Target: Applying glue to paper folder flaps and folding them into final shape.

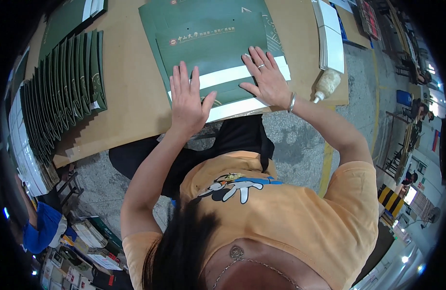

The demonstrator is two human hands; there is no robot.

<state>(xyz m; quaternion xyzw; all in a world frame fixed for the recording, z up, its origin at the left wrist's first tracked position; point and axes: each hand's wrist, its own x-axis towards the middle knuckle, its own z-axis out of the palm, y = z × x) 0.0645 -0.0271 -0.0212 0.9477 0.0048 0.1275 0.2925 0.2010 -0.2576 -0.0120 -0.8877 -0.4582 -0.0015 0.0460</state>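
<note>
Flat on the table in front of me lie green printed paper bags (208, 50), overlapping one another, with a white strip across the lower part and another along the near edge. My left hand (188, 99) rests on the left side of the sheets, palm down, fingers stretched toward the far side. On the right, my right hand (269, 79) lies spread over the white strip, a ring on one finger and a bangle at the wrist. Neither hand grips anything. What lies under the palms is hidden.
A row of folded green paper bags (63, 82) stands on the table's left. To the right are a stack of white card strips (330, 48) and a glue bottle (328, 84) near the edge of the brown table (121, 125). A person in blue (45, 227) is at lower left.
</note>
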